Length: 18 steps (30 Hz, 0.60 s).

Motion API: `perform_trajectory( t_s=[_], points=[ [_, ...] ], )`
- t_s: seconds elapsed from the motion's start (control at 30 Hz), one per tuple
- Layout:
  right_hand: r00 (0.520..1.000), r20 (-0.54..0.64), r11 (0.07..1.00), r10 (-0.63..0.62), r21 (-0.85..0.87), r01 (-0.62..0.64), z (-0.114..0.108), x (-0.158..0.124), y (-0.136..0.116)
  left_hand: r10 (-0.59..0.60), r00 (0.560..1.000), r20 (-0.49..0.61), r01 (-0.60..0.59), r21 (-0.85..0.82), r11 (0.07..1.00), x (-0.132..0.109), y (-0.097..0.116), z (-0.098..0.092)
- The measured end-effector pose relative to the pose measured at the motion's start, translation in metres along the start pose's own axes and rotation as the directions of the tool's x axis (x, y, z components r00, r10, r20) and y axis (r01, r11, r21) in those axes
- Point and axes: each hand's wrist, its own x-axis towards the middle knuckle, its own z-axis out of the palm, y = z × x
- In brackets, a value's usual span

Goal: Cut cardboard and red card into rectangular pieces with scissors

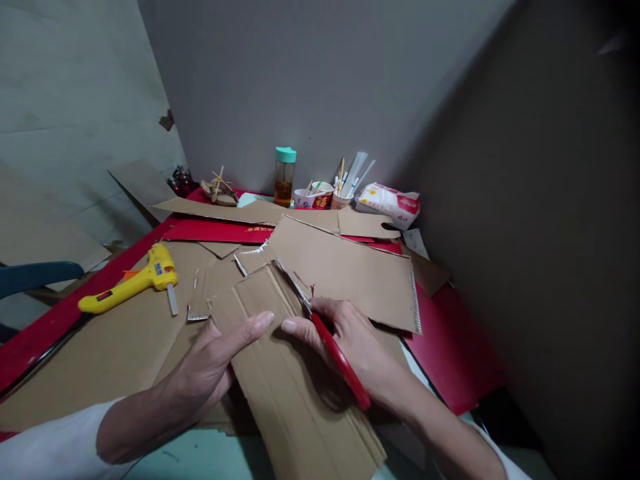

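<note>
A long strip of cardboard [300, 393] slants across the middle, raised toward me. My left hand [215, 357] grips its left edge, thumb on top and fingers beneath. My right hand [345, 340] is closed on red-handled scissors [340, 360]. Their metal blades point up and left, along the strip's right side near its far end; whether they are cutting into it I cannot tell. Just behind lies a larger cardboard panel [345, 267] with torn, corrugated edges. Smaller cut cardboard [215, 287] rests left of the strip's far end.
At left, a yellow glue gun [135, 280] lies on a cardboard sheet [105, 360]. Along the wall stand a bottle with a teal lid [285, 177], paper cups [343, 199] holding sticks, and a tissue pack [387, 203]. A grey wall [540, 200] closes off the right side.
</note>
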Motion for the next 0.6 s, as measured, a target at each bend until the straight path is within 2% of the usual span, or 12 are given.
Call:
perform_trajectory(
  t_s=[0.1, 0.33, 0.5, 0.6],
  points=[
    [1.0, 0.012, 1.0, 0.015, -0.002, -0.015, -0.003, 0.002, -0.004, 0.013, 1.0, -0.002, -0.014, -0.03, 0.999, -0.001, 0.0, 0.002],
    [0.996, -0.076, 0.999, -0.053, -0.015, 0.052, 0.005, -0.002, 0.001, 0.027, 0.999, 0.017, -0.028, 0.016, 0.999, -0.004, 0.002, 0.008],
    [0.998, -0.066, 1.0, -0.001, -0.007, 0.001, -0.002, -0.006, -0.007, -0.027, 0.998, 0.051, 0.024, 0.057, 0.998, -0.005, 0.002, 0.005],
    [0.998, -0.058, 1.0, -0.014, -0.008, 0.014, -0.004, -0.006, -0.013, -0.046, 0.997, 0.067, 0.044, 0.04, 0.998, -0.005, 0.001, 0.004]
  ],
)
